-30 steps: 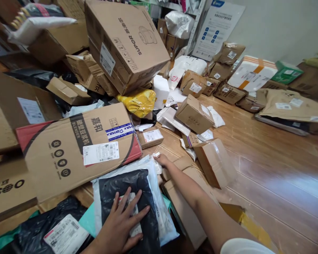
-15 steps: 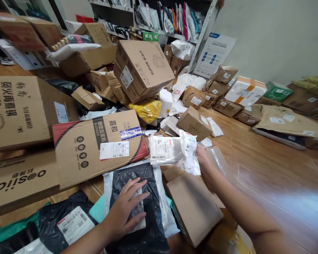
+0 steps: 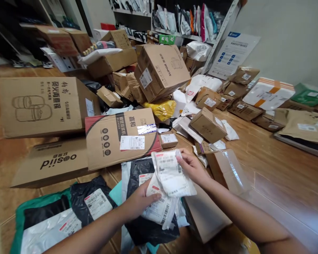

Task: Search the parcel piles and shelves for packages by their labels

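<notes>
- The right hand (image 3: 194,167) was closed on the upper packet (image 3: 173,176), a small white one with a printed label. Its thumb and fingers gripped the packet's upper right corner.
- The left hand (image 3: 140,201) was grasping the lower packet (image 3: 161,208), its thumb lying on top. Whether further packets were stacked in this grip could not be told.
- Both packets were found just below the middle of the frame, the upper overlapping the lower.
- Behind the lower packet, at lower centre, was a black bag (image 3: 141,229) bearing a white label, partly hidden by the left hand.
- A plain carton (image 3: 205,211) was noted at lower right of centre, partly covered by the right forearm.
- A blender box (image 3: 111,137) lay left of centre, its printed face tilted toward the camera and a label attached.
- A dark bag (image 3: 81,192) with a label was observed at lower left, beside a green bag (image 3: 18,225).
- At upper centre, a large brown carton (image 3: 165,72) leaned at an angle above a yellow bag (image 3: 163,110).
- A white box (image 3: 270,95) with orange tape stood at the right of the frame.
- Wooden floor (image 3: 270,151) showed at right; a shelf (image 3: 178,34) of upright parcels occupied the upper centre.
</notes>
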The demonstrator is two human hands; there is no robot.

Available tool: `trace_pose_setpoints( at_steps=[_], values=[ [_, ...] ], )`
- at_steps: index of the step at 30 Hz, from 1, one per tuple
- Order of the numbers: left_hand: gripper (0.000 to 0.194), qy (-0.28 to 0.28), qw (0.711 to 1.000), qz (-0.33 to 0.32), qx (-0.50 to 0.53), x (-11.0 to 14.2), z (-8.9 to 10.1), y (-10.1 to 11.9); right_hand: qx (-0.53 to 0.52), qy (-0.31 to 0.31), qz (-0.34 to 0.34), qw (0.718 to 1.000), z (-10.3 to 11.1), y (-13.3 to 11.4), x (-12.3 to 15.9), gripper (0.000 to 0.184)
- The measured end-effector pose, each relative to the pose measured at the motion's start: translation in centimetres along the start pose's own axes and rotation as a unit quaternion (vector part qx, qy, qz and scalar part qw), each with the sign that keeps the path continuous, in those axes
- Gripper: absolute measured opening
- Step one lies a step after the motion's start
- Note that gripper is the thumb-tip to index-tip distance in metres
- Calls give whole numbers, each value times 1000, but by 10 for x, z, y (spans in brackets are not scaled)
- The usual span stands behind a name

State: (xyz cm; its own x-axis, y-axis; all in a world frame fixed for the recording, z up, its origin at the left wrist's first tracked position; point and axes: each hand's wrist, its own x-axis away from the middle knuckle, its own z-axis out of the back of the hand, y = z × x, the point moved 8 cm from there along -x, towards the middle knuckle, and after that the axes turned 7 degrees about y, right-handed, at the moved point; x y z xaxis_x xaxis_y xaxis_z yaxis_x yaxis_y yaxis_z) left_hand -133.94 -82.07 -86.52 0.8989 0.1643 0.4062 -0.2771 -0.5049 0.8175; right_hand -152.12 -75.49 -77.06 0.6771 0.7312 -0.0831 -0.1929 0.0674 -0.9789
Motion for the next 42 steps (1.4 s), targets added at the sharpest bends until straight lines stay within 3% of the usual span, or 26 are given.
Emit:
trace_pose_setpoints(
  at_steps=[2, 5, 7, 9, 12, 14, 17, 21, 23, 25, 29, 32, 35, 38, 40, 42],
  values=[
    [89, 70, 995, -69, -18, 8, 15, 2, -41, 52, -17, 998, 8, 3, -5, 44],
    [84, 146, 971, -165, -92, 20, 30, 19, -153, 43, -93, 983, 2, 15, -1, 47],
    [74, 146, 976, -150, -67, 21, 29, 23, -168, 3, -114, 979, -12, 17, 8, 47],
    [69, 126, 986, -102, 31, 19, 22, 19, -145, -27, -108, 983, -26, 19, 22, 45],
    [84, 125, 984, -67, 112, 21, 6, 10, -109, -71, -76, 989, -45, 24, 44, 54],
    [90, 131, 986, -77, 65, 28, -5, 6, -67, -92, -72, 991, -52, 32, 57, 68],
    [74, 106, 988, -111, -20, 43, -22, 5, -33, -54, -87, 994, -48, 39, 68, 90],
    [53, 106, 978, -155, -96, 59, -22, 14, -172, -78, -154, 970, -59, 28, 82, 100],
    [44, 118, 976, -156, -97, 61, -10, 14, -210, -105, -191, 953, -68, 25, 87, 92],
    [41, 144, 978, -132, -77, 56, 8, 4, -188, -116, -204, 954, -75, 30, 85, 93],
    [59, 225, 971, -47, -61, 39, 47, -28, -13, -142, -185, 972, -88, 65, 67, 111],
    [60, 225, 971, -57, -62, 24, 67, -35, 59, -129, -153, 978, -91, 88, 55, 107],
    [45, 342, 927, -118, -99, 24, 110, -30, 25, -105, -139, 984, -87, 95, 54, 92],
    [37, 483, 859, -104, -131, 46, 151, -40, -46, -84, -181, 979, -73, 98, 65, 78],
    [32, 517, 840, -86, -139, 67, 161, -51, -89, -53, -234, 967, -57, 101, 77, 73],
    [27, 500, 836, -137, -181, 87, 157, -51, -121, -28, -296, 947, -40, 105, 94, 80]
  ],
)
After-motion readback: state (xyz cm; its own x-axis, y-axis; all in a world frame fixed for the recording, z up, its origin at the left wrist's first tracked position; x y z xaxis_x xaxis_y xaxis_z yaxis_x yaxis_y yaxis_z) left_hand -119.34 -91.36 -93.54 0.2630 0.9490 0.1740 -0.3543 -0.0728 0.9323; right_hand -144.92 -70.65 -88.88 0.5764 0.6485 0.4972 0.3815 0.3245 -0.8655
